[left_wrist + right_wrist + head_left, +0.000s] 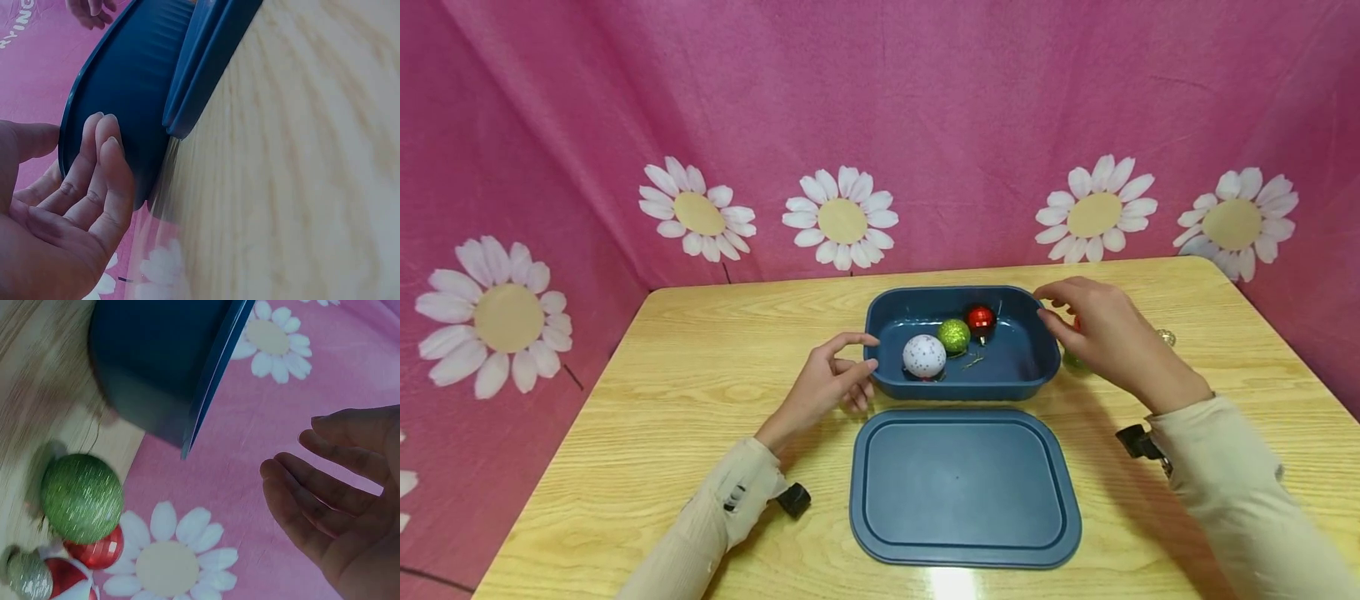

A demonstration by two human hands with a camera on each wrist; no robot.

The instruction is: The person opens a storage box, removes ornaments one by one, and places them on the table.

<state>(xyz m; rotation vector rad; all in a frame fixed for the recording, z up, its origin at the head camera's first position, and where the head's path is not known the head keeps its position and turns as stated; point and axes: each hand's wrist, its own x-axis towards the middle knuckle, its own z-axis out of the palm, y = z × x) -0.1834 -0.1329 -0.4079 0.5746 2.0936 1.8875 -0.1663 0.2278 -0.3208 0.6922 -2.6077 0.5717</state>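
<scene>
Head view: A pink, daisy-print curtain [925,100] backs a wooden tabletop [722,392], where a flat blue lid [958,483] lies just in front of a deep blue container [970,392], upright and uncovered between two hands. At its left end, the left hand [831,379] brings thumb and fingers to the rim, its grip loose and parted rather than clamped; firm contact is hard to confirm. Opposite, the right hand [1108,333] hovers by the rim, thumb and fingers apart, holding nothing. Handling the container well likely calls for matching holds under both ends of the rim, even pressure and a level base, since the white speckled bauble [924,356], green glitter bauble [953,336] and red bauble [981,319] inside could roll if one side tips. Beyond the right end, a loose green ball [82,499] and a smaller red ball [97,547] sit near enough to be knocked, so the right hand's approach should probably clear them from above.
</scene>
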